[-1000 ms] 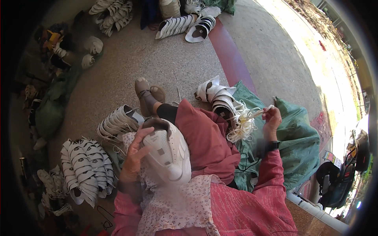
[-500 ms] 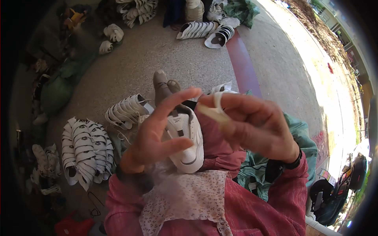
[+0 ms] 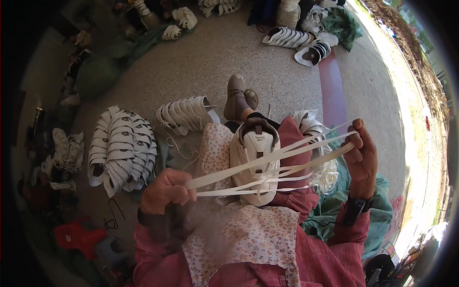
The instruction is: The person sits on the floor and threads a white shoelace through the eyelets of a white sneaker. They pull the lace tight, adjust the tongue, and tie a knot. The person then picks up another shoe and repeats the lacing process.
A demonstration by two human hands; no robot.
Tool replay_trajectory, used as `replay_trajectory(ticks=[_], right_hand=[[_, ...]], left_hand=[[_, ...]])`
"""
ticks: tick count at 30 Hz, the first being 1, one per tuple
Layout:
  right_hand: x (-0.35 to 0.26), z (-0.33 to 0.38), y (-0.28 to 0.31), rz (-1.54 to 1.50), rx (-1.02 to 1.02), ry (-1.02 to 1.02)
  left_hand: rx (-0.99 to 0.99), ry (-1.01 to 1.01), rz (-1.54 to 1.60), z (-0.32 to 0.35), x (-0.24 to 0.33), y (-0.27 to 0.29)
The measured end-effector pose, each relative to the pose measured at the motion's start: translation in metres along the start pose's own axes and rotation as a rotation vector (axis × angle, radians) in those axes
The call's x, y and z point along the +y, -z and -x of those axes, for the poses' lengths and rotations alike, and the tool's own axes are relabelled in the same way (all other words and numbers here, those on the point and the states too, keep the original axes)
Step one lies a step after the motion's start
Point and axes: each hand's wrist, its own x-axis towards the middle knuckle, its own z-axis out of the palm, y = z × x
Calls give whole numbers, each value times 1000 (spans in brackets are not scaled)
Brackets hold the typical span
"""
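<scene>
Several strands of flat white shoelace [image 3: 234, 169] stretch across my lap between my two hands. My left hand [image 3: 166, 192] is closed in a fist around one end. Higher up on the right, the fingers of my right hand [image 3: 362, 160] pinch the other end, with the strands fanned slightly apart. Behind the laces, a white shoe upper [image 3: 246, 146] with a mesh tongue rests on my lap, toe toward me; the strands cross in front of it and hide part of it. Neither hand touches the shoe.
Left of my legs stand nested stacks of white shoe uppers [image 3: 123, 148], with another row [image 3: 184, 114] beyond. A bundle of white laces [image 3: 325, 176] lies by my right thigh near green sacking [image 3: 377, 205]. More uppers [image 3: 289, 37] lie farther off. A red stool [image 3: 82, 237] is at lower left.
My hands have moved far apart, and the laces, earlier a small loop in my right hand, are now drawn out between both. My left hand has gone from open to closed.
</scene>
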Motion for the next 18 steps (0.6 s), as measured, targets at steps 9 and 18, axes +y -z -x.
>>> replay_trajectory(ticks=[9,18], right_hand=[[-46,62,226,-18,433,91],[-74,112,243,1023,1048,437]], left_hand=[[160,-255,311,66,-75,94],[280,3,137,84,-91,107]])
